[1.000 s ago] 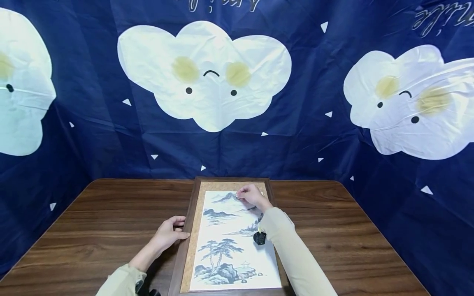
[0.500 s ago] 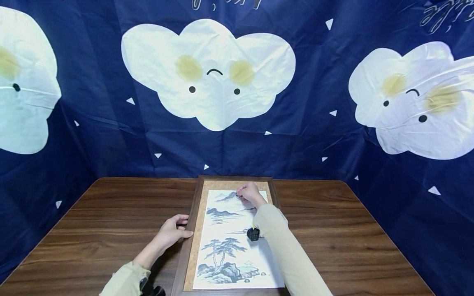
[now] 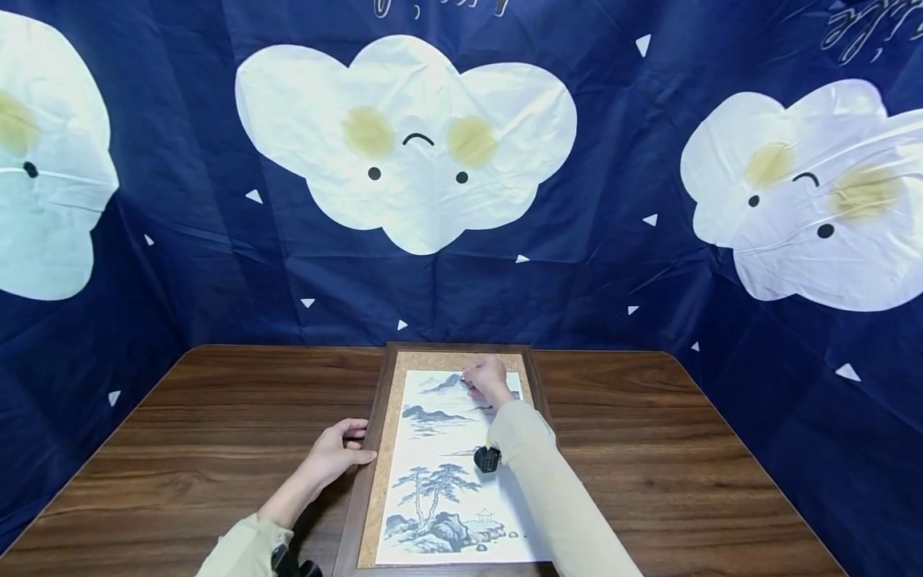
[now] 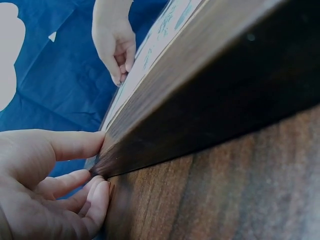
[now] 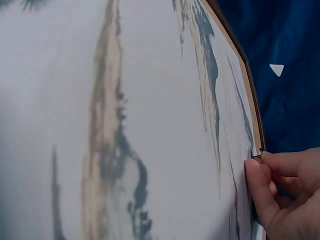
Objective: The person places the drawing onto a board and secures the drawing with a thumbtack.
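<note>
Left hand (image 3: 333,453) grips the left edge of the framed painting (image 3: 440,465), thumb on top, fingers curled against the side; only the left wrist view shows this. Right hand (image 3: 487,379) pinches something small and dark at the paper's far end, seen close only by the right wrist camera. Frame lies flat on the wooden table (image 3: 216,433), blue cloud backdrop (image 3: 404,144) behind

No legible text, label, brand or number is shown. Cursive white lettering is printed along the top edge of the blue backdrop (image 3: 180,264), at centre and at the right corner, but it is cut off by the frame and cannot be read.
</note>
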The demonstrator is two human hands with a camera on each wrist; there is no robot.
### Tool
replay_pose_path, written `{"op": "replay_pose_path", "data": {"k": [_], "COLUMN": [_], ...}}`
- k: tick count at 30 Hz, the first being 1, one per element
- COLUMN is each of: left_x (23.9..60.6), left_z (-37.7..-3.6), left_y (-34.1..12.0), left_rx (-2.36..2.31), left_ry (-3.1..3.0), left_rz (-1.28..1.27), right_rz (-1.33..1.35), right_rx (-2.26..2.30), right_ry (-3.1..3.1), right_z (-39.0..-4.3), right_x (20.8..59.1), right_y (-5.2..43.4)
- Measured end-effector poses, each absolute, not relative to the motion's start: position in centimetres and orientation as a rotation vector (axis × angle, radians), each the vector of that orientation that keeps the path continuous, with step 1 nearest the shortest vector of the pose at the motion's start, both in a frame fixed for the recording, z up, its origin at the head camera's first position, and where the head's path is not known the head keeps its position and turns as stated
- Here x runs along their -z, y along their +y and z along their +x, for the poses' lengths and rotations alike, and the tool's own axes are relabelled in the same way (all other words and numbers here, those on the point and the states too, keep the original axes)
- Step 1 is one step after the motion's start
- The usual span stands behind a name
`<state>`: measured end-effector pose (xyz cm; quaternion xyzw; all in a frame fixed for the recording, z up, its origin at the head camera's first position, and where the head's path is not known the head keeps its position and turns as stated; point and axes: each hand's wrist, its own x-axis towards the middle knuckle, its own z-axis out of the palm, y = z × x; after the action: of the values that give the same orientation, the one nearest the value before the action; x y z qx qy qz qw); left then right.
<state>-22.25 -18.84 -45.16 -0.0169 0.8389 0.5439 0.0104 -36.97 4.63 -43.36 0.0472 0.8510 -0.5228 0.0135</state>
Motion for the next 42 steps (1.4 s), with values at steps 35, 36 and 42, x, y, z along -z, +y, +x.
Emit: {"op": "replay_pose_path", "data": {"k": [35, 36, 42], "left_x": [45.04, 45.04, 45.01], "left_z": [-21.96, -21.98, -22.15], "left_y": [-18.87, -18.87, -18.84], "left_rx": [-1.664, -1.66, -1.649], "left_ry": [2.646, 2.647, 2.645], "left_rz": [-0.044, -0.04, -0.029], "right_rz": [0.384, 0.385, 0.416], "right_rx": [1.821, 1.815, 1.792], "right_ry": [2.63, 2.64, 2.652], "right_z": [-36.2, -36.18, -36.24], "right_x": [43.35, 43.34, 43.24], "right_y": [4.35, 4.36, 4.46]}}
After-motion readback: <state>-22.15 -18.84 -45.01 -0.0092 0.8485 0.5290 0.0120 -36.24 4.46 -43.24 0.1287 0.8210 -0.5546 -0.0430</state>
